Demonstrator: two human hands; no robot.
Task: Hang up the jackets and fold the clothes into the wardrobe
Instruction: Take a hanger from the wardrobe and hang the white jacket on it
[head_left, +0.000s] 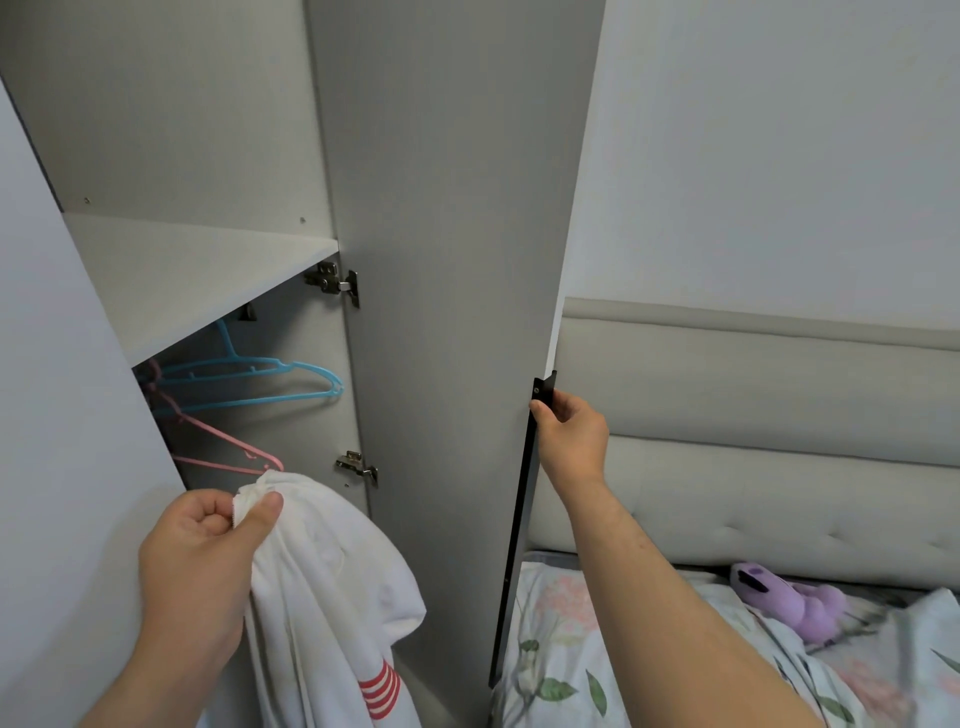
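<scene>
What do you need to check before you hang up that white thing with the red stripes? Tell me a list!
1. The wardrobe door is open: ok.
2. The right hand grips the door handle: ok.
3. The left hand holds the white garment: ok.
4. The blue hanger and pink hanger are bare: ok.
5. Garment on a hanger: not ok.
6. What the hangers hang from: cannot tell, the shelf hides it.

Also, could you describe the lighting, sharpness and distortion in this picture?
Head view: soft, even light, no glare; shade under the shelf dims the hangers; the wide lens bows the wardrobe door and headboard; the left hand on the garment and right hand on the handle look sharp, the purple toy slightly soft.
</scene>
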